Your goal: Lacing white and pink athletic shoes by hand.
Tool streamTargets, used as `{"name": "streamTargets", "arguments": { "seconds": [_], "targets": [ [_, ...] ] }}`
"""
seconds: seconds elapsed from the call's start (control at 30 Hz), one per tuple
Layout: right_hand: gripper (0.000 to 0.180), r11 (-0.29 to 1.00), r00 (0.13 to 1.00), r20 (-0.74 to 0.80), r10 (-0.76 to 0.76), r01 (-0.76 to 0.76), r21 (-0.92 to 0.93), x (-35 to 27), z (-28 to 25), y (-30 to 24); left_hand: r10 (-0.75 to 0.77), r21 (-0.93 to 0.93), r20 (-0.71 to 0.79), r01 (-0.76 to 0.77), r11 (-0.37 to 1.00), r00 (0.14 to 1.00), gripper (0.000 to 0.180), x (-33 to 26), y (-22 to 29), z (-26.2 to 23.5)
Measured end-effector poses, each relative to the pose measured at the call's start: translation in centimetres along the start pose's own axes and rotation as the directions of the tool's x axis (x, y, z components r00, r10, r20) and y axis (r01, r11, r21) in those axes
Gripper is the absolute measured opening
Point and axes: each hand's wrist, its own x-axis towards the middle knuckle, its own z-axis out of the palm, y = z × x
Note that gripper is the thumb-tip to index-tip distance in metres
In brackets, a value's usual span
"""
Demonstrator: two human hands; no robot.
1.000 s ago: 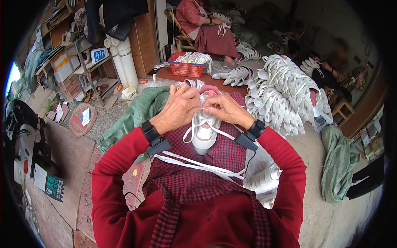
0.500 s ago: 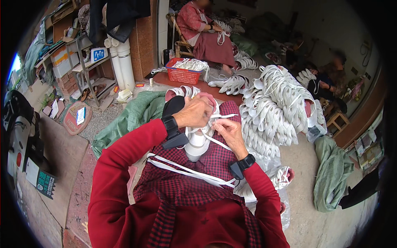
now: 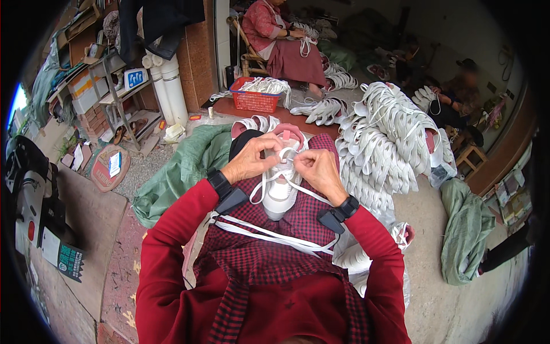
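Note:
On my lap, over a red-and-black checked apron (image 3: pixel 240 258), rests a white sneaker (image 3: pixel 279 198) with a pink lining, its toe toward me. My left hand (image 3: pixel 252 157) is at the left side of the shoe's opening, thumb and fingers pinched at the lace by the upper eyelets. Opposite it, my right hand (image 3: pixel 321 170) pinches the white shoelace (image 3: pixel 308 192) at the right edge of the tongue. Loops of lace hang down both sides of the shoe. More loose white laces (image 3: pixel 269 238) lie across my lap. The exact grip under the fingertips is partly hidden.
A big heap of white shoes (image 3: pixel 389 137) stands at the right, with a green sack (image 3: pixel 467 229) beyond. Another green sack (image 3: pixel 183 166) lies at the left. A red basket (image 3: pixel 255 102) of laces sits ahead, near a seated person (image 3: pixel 292 57) handling laces.
My hands have moved apart to either side of the shoe's opening, and the left no longer covers it. The shoe now shows more fully, its pink lining and tongue visible.

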Motion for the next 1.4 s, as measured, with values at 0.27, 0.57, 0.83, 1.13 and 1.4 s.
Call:
{"name": "streamTargets", "arguments": {
  "seconds": [0.27,0.57,0.83,1.13,1.4],
  "targets": [
    [0.013,0.972,0.990,0.066,-0.121,0.131,-0.192,1.1,0.3,-1.4,-0.005,0.044,-0.020,0.006,0.999,1.000,0.009,-1.1,0.3,-0.1],
    [0.015,0.999,0.974,0.224,-0.035,0.025,0.047,1.9,-0.1,-0.1,-0.007,0.096,-0.097,0.016,0.995,0.995,0.026,-1.3,0.6,-0.6],
    [0.012,0.952,0.924,0.341,0.171,-0.244,0.184,2.5,0.8,0.9,-0.272,0.106,0.131,0.260,0.960,0.953,0.052,1.2,-1.4,-2.3],
    [0.012,0.991,0.968,0.236,0.090,-0.064,-0.119,2.4,1.2,-1.6,-0.214,0.002,0.074,0.214,0.977,0.974,0.057,1.2,-0.1,-1.3],
    [0.016,0.979,0.957,0.285,-0.061,0.114,-0.171,2.8,1.0,-2.1,-0.258,-0.099,-0.045,0.252,0.963,0.965,0.057,-0.7,-0.3,-0.7]
  ]
}}
